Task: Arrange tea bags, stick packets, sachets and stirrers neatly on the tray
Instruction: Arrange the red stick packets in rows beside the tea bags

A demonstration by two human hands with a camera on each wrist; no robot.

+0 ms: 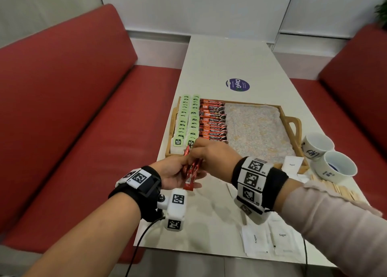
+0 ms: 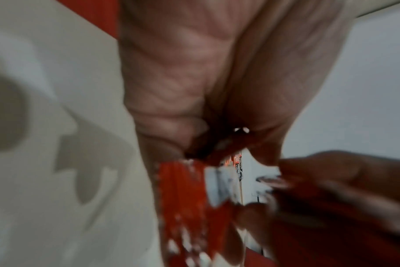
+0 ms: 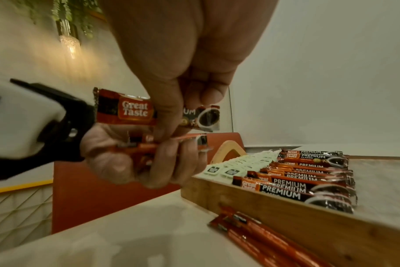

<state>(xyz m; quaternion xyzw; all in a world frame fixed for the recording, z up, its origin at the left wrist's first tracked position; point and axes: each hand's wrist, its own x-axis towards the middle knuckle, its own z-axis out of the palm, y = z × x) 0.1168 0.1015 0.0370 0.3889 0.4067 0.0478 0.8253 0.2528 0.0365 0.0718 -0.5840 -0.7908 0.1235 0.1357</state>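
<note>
While the left hand [image 1: 176,172] clutched a small bundle of red stick packets [image 1: 191,172] just off the tray's [image 1: 293,126] six-o'clock edge, the right hand [image 1: 211,151] pinched a single stick packet [image 3: 126,112] out of it, thumb and forefinger closed across its middle. Those packets looked light, thin and glossy (the sort that slide over one another), so I judged a pinch near mid-length the safest hold; gripped at one end, it would likely droop or twist. In the tray, two columns of green-tagged tea bags [image 1: 186,119] lay at nine o'clock, with a row of stick packets [image 1: 213,121] touching them toward the centre, and the three-o'clock half bare. More stick packets [image 3: 263,240] lay on the table [image 1: 219,54] against the tray's near wall. Sugar sachets [image 1: 270,241] and wooden stirrers [image 1: 335,187] waited on the table near five o'clock, beside two cups [image 1: 326,155].
</note>
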